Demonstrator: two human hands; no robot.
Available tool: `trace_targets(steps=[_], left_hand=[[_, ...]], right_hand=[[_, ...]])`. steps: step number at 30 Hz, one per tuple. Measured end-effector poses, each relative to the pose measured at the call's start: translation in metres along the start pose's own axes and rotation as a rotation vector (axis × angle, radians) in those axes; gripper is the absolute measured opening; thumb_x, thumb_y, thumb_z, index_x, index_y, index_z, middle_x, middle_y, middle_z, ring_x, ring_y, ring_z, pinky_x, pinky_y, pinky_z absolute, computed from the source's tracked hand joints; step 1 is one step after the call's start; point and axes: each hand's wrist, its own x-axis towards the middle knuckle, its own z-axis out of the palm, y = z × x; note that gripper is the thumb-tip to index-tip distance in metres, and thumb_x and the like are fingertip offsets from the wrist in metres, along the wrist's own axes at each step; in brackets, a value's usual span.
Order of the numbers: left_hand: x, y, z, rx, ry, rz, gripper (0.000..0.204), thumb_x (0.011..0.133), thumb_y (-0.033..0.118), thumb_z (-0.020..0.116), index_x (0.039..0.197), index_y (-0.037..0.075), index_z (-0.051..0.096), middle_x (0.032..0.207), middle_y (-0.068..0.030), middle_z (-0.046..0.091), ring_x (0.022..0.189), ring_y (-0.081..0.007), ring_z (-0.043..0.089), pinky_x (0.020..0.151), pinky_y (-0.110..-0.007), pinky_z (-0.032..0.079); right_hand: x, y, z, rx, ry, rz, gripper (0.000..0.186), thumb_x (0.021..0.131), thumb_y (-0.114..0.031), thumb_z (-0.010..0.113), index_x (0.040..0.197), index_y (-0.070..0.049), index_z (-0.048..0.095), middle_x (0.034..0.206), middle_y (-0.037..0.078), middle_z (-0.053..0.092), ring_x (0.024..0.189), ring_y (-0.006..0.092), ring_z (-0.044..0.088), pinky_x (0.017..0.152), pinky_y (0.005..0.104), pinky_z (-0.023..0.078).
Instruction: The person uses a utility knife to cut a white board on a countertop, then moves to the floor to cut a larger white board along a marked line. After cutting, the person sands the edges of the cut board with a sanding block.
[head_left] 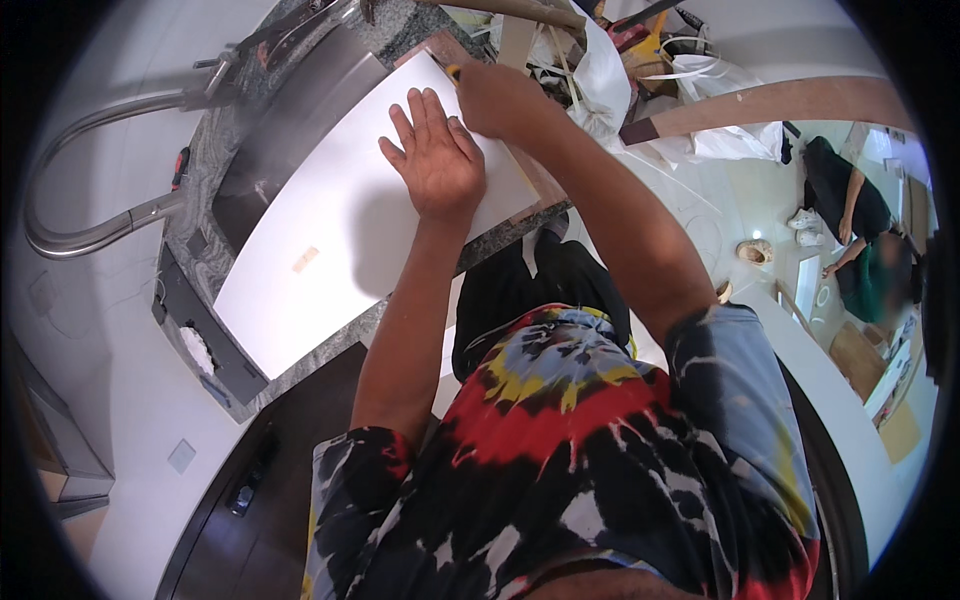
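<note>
A white board point(310, 210) with a small beige patch lies at a slant on a granite counter point(320, 355) over a steel sink point(265, 130). My left hand point(432, 160) lies flat on the board near its far right part, fingers stretched out and apart. Just beyond it, at the board's right edge, my right hand point(500, 105) is closed round a small yellow-and-black tool point(455, 73), mostly hidden in its grip. A strip of brown wood point(530, 185) shows under the board's right side.
A curved steel faucet point(85, 235) and red-handled tool point(180, 168) stand left. Tools and white bags point(600, 80) crowd the back right, beside a long wooden plank point(760, 105). Other people point(840, 190) are low on the floor at right, near a small container point(755, 250).
</note>
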Motion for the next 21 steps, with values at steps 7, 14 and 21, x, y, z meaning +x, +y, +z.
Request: trace_targets(steps=[7, 14, 21], left_hand=[[0.002, -0.002, 0.001, 0.022, -0.01, -0.022, 0.053, 0.102, 0.027, 0.037, 0.15, 0.004, 0.038, 0.157, -0.0194, 0.036, 0.146, -0.0454, 0.027, 0.115, -0.066, 0.016], [0.003, 0.004, 0.002, 0.073, -0.017, -0.055, 0.052, 0.102, 0.026, 0.038, 0.15, 0.006, 0.039, 0.158, -0.0158, 0.036, 0.147, -0.0418, 0.028, 0.117, -0.064, 0.017], [0.003, 0.004, -0.003, 0.071, -0.005, -0.03, 0.051, 0.101, 0.021, 0.038, 0.147, 0.0, 0.041, 0.155, -0.0178, 0.039, 0.145, -0.0438, 0.028, 0.113, -0.066, 0.021]], right_hand=[[-0.073, 0.008, 0.009, 0.095, -0.015, 0.137, 0.021, 0.091, -0.014, 0.052, 0.1, 0.005, 0.058, 0.089, 0.026, 0.07, 0.087, 0.0414, 0.071, 0.077, 0.0517, 0.055], [-0.157, 0.01, -0.001, 0.073, -0.143, 0.259, 0.017, 0.093, -0.009, 0.052, 0.101, 0.005, 0.053, 0.079, 0.024, 0.069, 0.077, 0.0429, 0.07, 0.071, 0.0517, 0.055], [-0.207, 0.01, 0.005, 0.051, -0.157, 0.287, 0.019, 0.099, -0.018, 0.054, 0.1, 0.001, 0.051, 0.075, 0.022, 0.069, 0.071, 0.0401, 0.07, 0.064, 0.0501, 0.055]])
